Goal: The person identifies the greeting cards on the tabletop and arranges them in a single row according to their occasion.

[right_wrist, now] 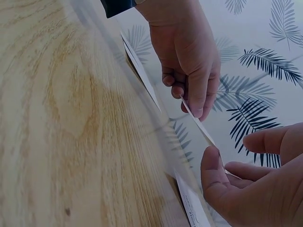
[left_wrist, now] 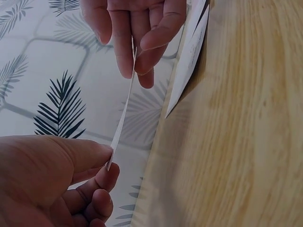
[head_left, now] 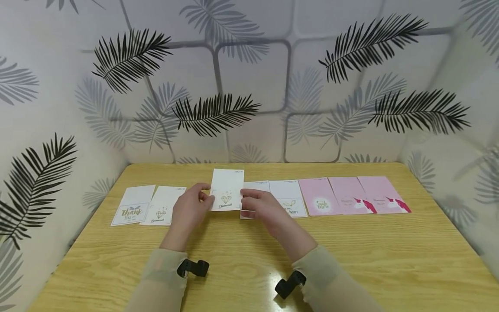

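Both hands hold a white card (head_left: 227,190) with a gold diamond print, raised above the table. My left hand (head_left: 191,206) pinches its left edge between thumb and fingers; the left wrist view shows the card (left_wrist: 124,111) edge-on and slightly bowed. At the opposite edge, my right hand (head_left: 269,212) has its thumb and fingers on either side of the card (right_wrist: 199,124). A matching diamond card (head_left: 159,212) lies beside my left hand. Close by the right hand are a partly covered white card (head_left: 255,186) and a white card with a heart text (head_left: 286,190).
A thank-you card (head_left: 134,201) lies at the row's left end. To the right lie a pink card with a round white print (head_left: 313,184) and two pink unicorn cards (head_left: 345,186). The wooden table (head_left: 241,255) meets a leaf-patterned backdrop (head_left: 253,78) behind the cards.
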`<state>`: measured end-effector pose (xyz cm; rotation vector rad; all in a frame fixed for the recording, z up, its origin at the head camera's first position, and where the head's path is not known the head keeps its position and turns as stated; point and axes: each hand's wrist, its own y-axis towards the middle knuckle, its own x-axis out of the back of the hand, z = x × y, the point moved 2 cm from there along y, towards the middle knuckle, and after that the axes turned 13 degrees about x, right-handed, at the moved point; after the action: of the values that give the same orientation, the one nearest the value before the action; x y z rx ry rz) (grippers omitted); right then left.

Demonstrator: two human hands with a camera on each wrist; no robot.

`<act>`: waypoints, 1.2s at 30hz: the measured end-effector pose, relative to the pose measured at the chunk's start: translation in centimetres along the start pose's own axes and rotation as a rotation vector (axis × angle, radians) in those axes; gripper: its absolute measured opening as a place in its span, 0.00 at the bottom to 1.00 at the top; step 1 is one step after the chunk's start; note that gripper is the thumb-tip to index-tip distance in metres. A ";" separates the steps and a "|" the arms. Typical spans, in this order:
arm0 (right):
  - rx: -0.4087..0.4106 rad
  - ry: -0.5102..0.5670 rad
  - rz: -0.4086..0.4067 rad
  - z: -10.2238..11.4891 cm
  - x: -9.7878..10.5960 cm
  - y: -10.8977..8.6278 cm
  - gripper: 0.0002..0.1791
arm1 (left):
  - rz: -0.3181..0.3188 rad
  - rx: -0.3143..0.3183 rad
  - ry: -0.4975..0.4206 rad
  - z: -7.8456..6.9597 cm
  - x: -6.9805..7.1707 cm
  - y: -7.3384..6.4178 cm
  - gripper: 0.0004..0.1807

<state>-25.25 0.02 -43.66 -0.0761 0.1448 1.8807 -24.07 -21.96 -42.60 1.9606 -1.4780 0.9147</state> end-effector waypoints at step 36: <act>-0.051 -0.047 0.043 -0.2 -0.4 -0.4 0.28 | 0.003 0.034 0.074 1.4 -0.8 0.4 0.19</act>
<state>-24.69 -0.28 -43.79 -0.0638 0.0670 1.9280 -24.30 -22.57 -44.11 1.9278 -1.4335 1.0095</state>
